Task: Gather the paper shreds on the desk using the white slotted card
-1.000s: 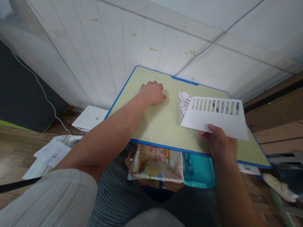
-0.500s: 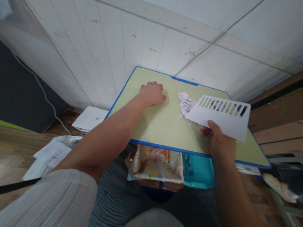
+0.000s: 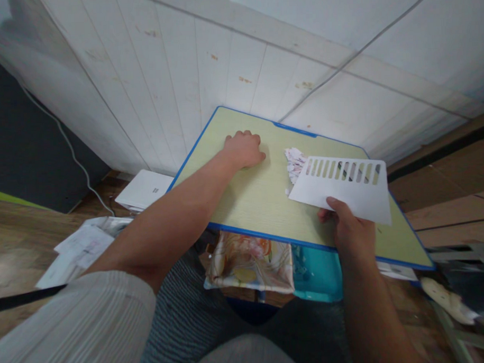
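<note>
My right hand grips the near edge of a white card with a row of slots cut along its far side. The card's left edge lies against a small heap of torn paper scraps on a pale green table top with a blue rim. My left hand rests on the table near its far left corner, fingers curled under and holding nothing, well apart from the scraps.
A white panelled wall rises right behind the table. A flowery bag and a turquoise box sit under the near edge. A white box, a cable and loose papers lie on the wooden floor at left.
The slotted card tipped up and away to the right half a second ago, then came back down and left against the scraps. My left hand has stayed put.
</note>
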`<action>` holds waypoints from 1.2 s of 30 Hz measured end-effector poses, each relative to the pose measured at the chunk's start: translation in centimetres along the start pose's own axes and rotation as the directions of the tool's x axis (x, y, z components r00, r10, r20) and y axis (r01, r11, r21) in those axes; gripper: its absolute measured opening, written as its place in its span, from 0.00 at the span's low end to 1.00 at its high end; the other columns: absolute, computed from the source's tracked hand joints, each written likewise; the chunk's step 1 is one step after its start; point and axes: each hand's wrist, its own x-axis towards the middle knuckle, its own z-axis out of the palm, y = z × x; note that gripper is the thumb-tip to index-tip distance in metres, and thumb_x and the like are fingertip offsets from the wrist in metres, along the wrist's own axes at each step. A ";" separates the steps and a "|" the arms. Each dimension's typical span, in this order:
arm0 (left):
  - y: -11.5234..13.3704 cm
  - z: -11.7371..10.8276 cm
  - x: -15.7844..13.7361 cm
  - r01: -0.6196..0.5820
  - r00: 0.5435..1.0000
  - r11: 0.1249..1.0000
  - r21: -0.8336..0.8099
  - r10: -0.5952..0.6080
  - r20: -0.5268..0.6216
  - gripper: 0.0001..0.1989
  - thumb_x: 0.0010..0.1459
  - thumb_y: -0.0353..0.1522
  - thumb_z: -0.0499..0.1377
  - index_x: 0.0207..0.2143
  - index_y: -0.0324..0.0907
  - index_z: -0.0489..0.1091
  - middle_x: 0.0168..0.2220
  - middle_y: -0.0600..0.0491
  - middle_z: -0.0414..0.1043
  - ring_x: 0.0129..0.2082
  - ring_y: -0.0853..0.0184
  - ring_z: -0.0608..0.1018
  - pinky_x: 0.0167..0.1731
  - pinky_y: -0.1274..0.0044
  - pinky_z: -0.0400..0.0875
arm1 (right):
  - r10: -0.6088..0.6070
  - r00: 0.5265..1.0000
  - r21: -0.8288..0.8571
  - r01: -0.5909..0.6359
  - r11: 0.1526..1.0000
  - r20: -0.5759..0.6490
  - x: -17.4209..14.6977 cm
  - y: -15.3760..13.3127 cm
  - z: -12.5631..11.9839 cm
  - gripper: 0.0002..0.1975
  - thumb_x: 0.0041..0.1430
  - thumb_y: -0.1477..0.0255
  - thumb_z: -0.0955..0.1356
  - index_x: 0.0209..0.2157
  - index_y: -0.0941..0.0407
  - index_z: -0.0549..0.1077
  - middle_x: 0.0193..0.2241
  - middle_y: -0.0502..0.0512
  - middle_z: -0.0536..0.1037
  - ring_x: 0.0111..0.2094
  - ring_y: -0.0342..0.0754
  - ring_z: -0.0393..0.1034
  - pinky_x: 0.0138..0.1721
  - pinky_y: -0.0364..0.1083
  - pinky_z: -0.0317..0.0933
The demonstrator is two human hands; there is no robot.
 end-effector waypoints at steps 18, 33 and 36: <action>-0.1 0.1 0.1 -0.008 1.000 1.000 0.002 0.008 -0.003 0.34 0.74 0.47 0.61 0.78 0.50 0.77 0.80 0.41 0.74 0.78 0.42 0.74 0.76 0.53 0.71 | 0.013 0.999 0.046 -0.012 0.999 -0.034 0.3 0.5 0.3 0.14 0.60 0.60 0.82 0.38 0.54 0.84 0.26 0.51 0.85 0.23 0.51 0.74 0.28 0.50 0.72; 0.0 -0.1 0.0 -0.009 1.000 1.000 0.002 0.009 0.004 0.34 0.75 0.47 0.61 0.77 0.48 0.77 0.80 0.40 0.74 0.78 0.42 0.74 0.76 0.54 0.71 | -0.015 1.000 0.038 0.014 0.999 0.021 -0.1 0.0 -0.1 0.12 0.57 0.64 0.82 0.31 0.51 0.79 0.22 0.47 0.79 0.24 0.50 0.70 0.30 0.51 0.70; -0.1 0.0 0.0 -0.011 1.000 1.000 -0.005 0.011 0.000 0.34 0.75 0.47 0.61 0.78 0.48 0.77 0.79 0.39 0.74 0.77 0.41 0.74 0.75 0.53 0.72 | -0.030 0.998 -0.006 0.031 1.000 0.053 -0.2 0.3 -0.6 0.14 0.58 0.63 0.82 0.27 0.50 0.78 0.22 0.48 0.79 0.26 0.52 0.72 0.35 0.53 0.73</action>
